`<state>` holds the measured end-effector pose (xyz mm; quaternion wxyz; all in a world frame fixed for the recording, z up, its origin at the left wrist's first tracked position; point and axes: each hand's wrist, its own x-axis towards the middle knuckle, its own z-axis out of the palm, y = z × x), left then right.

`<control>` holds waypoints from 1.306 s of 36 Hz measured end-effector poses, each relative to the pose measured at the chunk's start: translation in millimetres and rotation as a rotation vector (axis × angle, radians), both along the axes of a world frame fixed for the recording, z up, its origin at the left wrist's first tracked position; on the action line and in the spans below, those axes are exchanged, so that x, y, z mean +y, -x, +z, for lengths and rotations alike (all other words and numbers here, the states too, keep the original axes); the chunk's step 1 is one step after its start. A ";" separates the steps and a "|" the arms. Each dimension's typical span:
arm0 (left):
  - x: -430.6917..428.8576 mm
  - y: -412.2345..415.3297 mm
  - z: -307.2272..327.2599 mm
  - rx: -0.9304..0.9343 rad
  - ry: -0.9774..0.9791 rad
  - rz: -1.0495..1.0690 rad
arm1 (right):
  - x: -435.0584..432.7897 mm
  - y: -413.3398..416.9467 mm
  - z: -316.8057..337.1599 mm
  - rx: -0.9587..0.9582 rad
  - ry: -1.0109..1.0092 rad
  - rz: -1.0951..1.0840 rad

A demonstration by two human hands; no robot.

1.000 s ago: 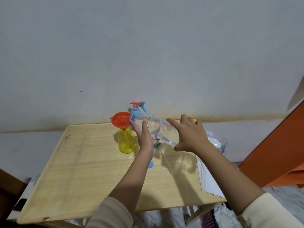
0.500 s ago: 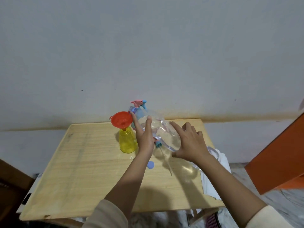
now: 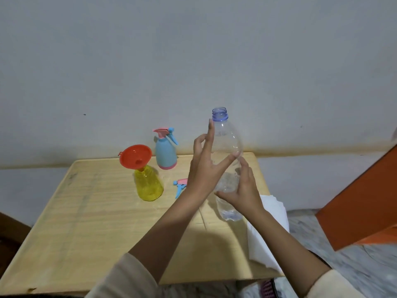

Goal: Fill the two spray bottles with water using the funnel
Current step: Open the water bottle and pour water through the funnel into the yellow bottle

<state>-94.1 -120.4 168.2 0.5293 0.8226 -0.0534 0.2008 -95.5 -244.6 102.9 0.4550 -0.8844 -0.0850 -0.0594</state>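
Note:
A yellow spray bottle [image 3: 149, 187] stands open on the wooden table [image 3: 86, 222] with the orange funnel [image 3: 135, 156] seated in its neck. Behind it stands a blue spray bottle [image 3: 165, 153] with its pink trigger head on. A loose pink and blue spray head [image 3: 180, 186] lies on the table to the right of the yellow bottle. I hold a clear plastic water bottle [image 3: 227, 136] upright above the table's right side, uncapped, with little water at its base. My left hand [image 3: 205, 166] cradles its upper body, fingers stretched. My right hand [image 3: 243, 190] grips its lower half.
A white cloth [image 3: 268, 229] hangs over the table's right edge. An orange slanted panel [image 3: 361, 201] stands to the right of the table. A pale wall runs close behind the table's far edge.
The clear bottle was tipped with its mouth at the funnel. Both hands have swung it upright and carried it right, away from the funnel and the yellow bottle.

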 end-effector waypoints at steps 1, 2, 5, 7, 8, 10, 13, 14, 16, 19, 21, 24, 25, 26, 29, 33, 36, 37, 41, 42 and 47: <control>-2.6 -2.6 -0.8 0.003 -0.001 -0.017 | -2.3 -4.5 -1.6 0.006 0.003 -0.008; -5.6 -4.4 -1.4 0.006 0.006 -0.038 | -4.4 -8.9 -2.9 0.012 0.013 -0.018; -15.8 -8.4 -7.4 -0.004 0.014 -0.072 | -10.1 -20.2 -9.0 0.029 0.008 -0.026; -20.9 -10.5 -13.5 -0.014 0.027 -0.063 | -14.2 -25.8 -14.2 0.037 -0.029 0.002; -22.9 -10.7 -15.9 -0.017 0.034 -0.057 | -16.0 -27.6 -16.5 0.036 -0.043 0.012; -26.0 -9.4 -19.7 -0.019 0.048 -0.057 | -18.2 -29.6 -20.5 0.024 -0.071 0.012; -29.1 -6.7 -24.8 -0.005 0.078 -0.090 | -20.8 -28.4 -23.6 0.027 -0.140 -0.002; -30.0 -5.7 -25.9 0.003 0.084 -0.104 | -22.1 -27.6 -24.3 0.032 -0.158 -0.003; -31.4 -4.4 -26.2 0.013 0.095 -0.113 | -24.8 -26.7 -25.0 0.047 -0.184 0.011; -31.6 -3.5 -22.0 0.027 0.107 -0.106 | -26.8 -26.1 -24.5 0.062 -0.186 0.040; -29.8 -2.7 -19.1 0.044 0.122 -0.111 | -27.0 -25.0 -24.8 0.057 -0.173 0.032; -24.7 -1.9 -17.7 0.062 0.158 -0.147 | -26.3 -19.1 -25.0 0.079 -0.174 -0.024; -23.1 -1.7 -17.5 0.063 0.169 -0.163 | -25.9 -17.0 -25.1 0.081 -0.170 -0.043; -21.5 -1.3 -17.0 0.063 0.179 -0.177 | -25.6 -15.0 -25.1 0.075 -0.160 -0.059; -18.3 -2.4 -16.1 0.078 0.213 -0.202 | -25.2 -11.0 -23.6 0.065 -0.093 -0.106; -10.6 -6.5 -15.4 0.115 0.249 -0.231 | -16.6 -5.5 -20.2 0.040 -0.063 -0.184; -5.5 -8.5 -12.8 0.148 0.233 -0.271 | -8.9 1.2 -19.3 0.023 -0.069 -0.234; -4.0 -9.2 -12.0 0.151 0.230 -0.284 | -6.4 3.7 -19.4 0.022 -0.076 -0.254; 6.2 -10.5 -11.3 0.181 0.197 -0.334 | 5.4 14.9 -22.0 0.006 -0.108 -0.380; 11.1 -9.4 -12.5 0.183 0.175 -0.345 | 8.7 18.1 -23.2 -0.011 -0.099 -0.416; 54.7 7.8 -33.9 0.173 0.099 -0.309 | 35.2 36.4 -28.9 -0.058 -0.080 -0.547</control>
